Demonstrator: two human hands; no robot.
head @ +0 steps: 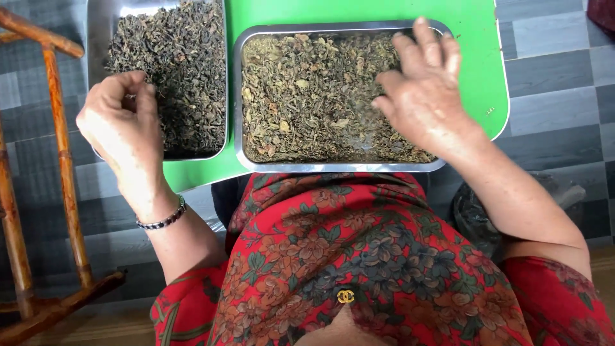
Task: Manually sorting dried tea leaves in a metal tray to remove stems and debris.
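The left hand (pixel 125 122) pinches leaves (pixel 176 70), the flat, unclenched right hand (pixel 423 90) could push leaves over the tray (pixel 238 96) rim beside it.

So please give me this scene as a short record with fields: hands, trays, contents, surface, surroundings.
left hand: fingers pinched together over the near edge of the left metal tray; a beaded bracelet on the wrist
right hand: palm down, fingers spread on the leaves in the right metal tray
contents: dark dried leaves on the left, lighter greenish dried leaves on the right
surface: green table
surroundings: wooden frame at left, grey tiled floor
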